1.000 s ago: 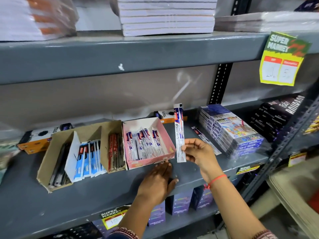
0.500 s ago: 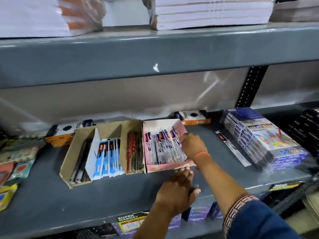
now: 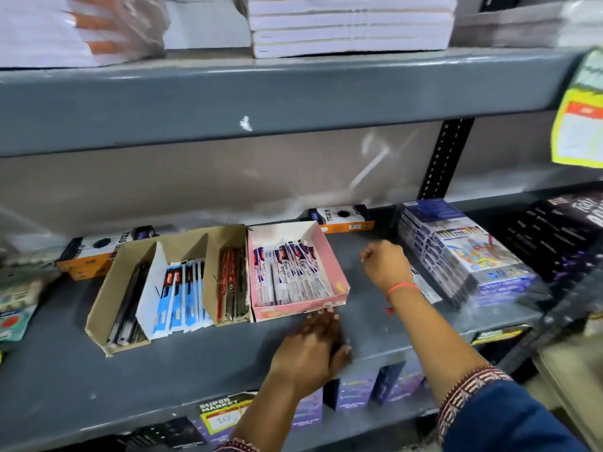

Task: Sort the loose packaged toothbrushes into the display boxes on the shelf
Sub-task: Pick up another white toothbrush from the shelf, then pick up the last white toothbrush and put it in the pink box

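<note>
A pink display box (image 3: 329,256) stands on the grey shelf (image 3: 202,363) and holds several white-and-purple packaged toothbrushes (image 3: 287,275). To its left a brown cardboard box (image 3: 107,288) has compartments with black (image 3: 127,311), blue-and-white (image 3: 182,295) and red (image 3: 231,285) packs. My left hand (image 3: 310,350) lies flat on the shelf, fingertips touching the pink box's front edge. My right hand (image 3: 385,265) hovers right of the pink box, fingers loosely curled, holding nothing. One loose packaged toothbrush (image 3: 429,293) lies on the shelf, mostly hidden behind my right wrist.
A wrapped stack of colourful boxes (image 3: 466,256) sits right of my right hand, with dark packets (image 3: 561,236) beyond. Orange-and-black boxes (image 3: 342,220) (image 3: 94,252) stand behind the display boxes. Green packets (image 3: 16,308) lie far left. The upper shelf (image 3: 293,102) overhangs close above.
My right hand carried the white-and-purple toothbrush pack into the pink box, let it go, and has drawn back to the right, empty. My left hand stayed at the box's front.
</note>
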